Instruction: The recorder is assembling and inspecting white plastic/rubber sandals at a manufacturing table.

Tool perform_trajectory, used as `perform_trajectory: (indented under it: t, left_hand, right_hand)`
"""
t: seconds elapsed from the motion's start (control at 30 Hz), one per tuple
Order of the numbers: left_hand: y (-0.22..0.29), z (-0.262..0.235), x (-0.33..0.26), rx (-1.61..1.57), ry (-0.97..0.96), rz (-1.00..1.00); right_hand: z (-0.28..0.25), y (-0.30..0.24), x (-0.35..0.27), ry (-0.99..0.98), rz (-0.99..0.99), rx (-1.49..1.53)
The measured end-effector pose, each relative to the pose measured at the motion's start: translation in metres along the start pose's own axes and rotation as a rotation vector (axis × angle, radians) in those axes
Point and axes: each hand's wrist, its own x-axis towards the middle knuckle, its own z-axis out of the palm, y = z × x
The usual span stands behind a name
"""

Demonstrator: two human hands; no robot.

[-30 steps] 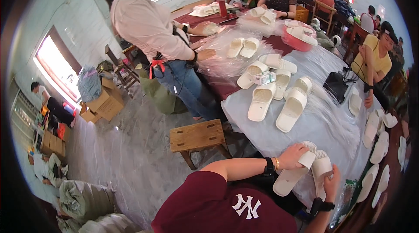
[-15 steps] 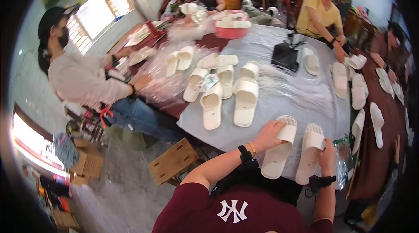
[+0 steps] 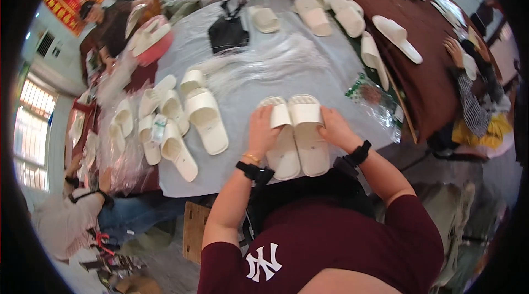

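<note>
Two cream-white slide slippers stand side by side at the table's near edge, toes away from me, their inner edges together. Around the outer side of the left slipper (image 3: 285,153) my left hand (image 3: 262,133) is closed, fingers at its strap. My right hand (image 3: 337,129) grips the right slipper (image 3: 312,150) by the outer side of its strap. Left of them, more white slippers (image 3: 206,120) lie in a loose group, a small clear packet (image 3: 157,129) among them. A green-printed clear plastic bag (image 3: 377,104) is to the right of my right hand.
Thin clear plastic sheets (image 3: 275,60) and a black bag (image 3: 228,32) lie on the grey-covered table (image 3: 248,87). Slippers also line a brown table (image 3: 435,93) at right. A pink basin (image 3: 151,46) holds slippers at far left. Co-workers sit or stand around; a wooden stool (image 3: 194,230) is near left.
My hands have brought the two slippers from apart to side by side. My view has swung to the right, so the table and the people appear farther left.
</note>
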Motion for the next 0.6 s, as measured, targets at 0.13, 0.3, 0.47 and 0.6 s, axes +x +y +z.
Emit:
perform_trajectory:
  t: [0.13,0.3,0.47,0.6]
  left_hand:
    - [0.004,-0.007,-0.006,0.032,-0.001,0.078]
    - [0.002,-0.008,-0.014,-0.107,0.008,0.042]
    - [-0.008,-0.013,-0.008,-0.23,0.07,0.007]
    - [-0.024,-0.018,0.023,-0.131,0.102,-0.027]
  right_hand:
    - [-0.044,0.011,-0.007,-0.11,-0.107,0.218]
    - [-0.053,0.034,0.011,-0.017,0.028,0.412]
    - [-0.026,0.028,0.063,0.211,-0.091,0.359]
    - [-0.005,0.035,0.11,0.298,-0.06,0.2]
